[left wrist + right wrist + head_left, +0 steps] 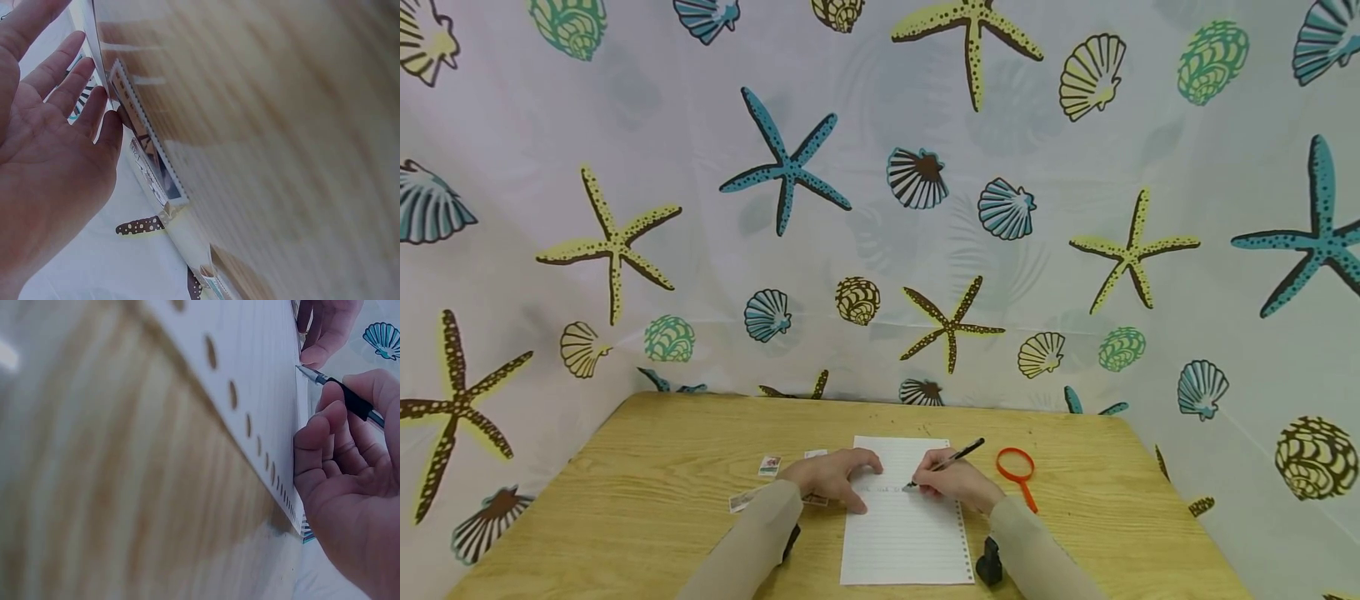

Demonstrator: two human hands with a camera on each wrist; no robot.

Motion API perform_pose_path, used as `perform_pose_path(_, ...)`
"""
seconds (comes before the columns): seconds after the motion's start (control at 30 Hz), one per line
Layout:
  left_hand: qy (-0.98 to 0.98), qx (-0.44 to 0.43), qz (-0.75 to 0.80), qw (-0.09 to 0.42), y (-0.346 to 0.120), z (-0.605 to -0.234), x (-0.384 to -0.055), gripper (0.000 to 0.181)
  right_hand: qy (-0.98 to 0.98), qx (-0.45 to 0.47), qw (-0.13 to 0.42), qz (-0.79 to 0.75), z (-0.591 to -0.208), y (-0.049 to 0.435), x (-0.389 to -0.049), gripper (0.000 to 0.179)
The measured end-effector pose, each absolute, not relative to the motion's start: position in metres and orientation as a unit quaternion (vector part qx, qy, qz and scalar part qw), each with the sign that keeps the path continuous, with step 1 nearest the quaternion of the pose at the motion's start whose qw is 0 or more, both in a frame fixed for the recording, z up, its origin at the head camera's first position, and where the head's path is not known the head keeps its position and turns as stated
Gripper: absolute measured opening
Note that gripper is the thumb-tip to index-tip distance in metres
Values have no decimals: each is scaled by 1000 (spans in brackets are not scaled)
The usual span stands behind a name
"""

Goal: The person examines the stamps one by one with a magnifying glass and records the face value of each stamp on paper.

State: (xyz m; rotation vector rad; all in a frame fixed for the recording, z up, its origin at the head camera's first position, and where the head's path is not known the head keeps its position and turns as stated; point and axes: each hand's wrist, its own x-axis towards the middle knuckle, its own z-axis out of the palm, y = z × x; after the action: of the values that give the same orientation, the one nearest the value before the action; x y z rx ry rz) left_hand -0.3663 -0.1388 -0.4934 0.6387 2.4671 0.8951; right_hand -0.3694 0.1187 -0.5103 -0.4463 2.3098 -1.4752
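A sheet of lined paper (906, 546) with punched holes down its right edge lies on the table. My right hand (958, 482) pinches a black pen (967, 449), its tip on the paper at the end of a short line of handwriting (880, 489). In the right wrist view, the pen's silver tip (307, 372) meets the page and the other fingers curl beneath the grip. My left hand (831, 473) rests at the page's left edge, fingers spread and holding nothing. Beside its little finger in the left wrist view is a postage stamp (145, 134) with a perforated border.
Several stamps lie around the left hand, including a small one (769, 466) farther left and another (742, 500) by the sleeve. A red magnifying glass (1016, 463) lies right of the paper. Behind the wooden table (647, 500) hangs a cloth (865, 233) printed with shells and starfish.
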Motion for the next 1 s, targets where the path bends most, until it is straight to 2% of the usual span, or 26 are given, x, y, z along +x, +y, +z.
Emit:
perform_pose_path(0.7, 893, 243, 315, 212, -137, -494, -368, 53, 791, -151, 189, -562, -509, 126, -370, 14)
perform_pose_path(1.0, 898, 236, 308, 208, -136, -492, -366, 53, 785, -159, 183, -570, -505, 129, -370, 40)
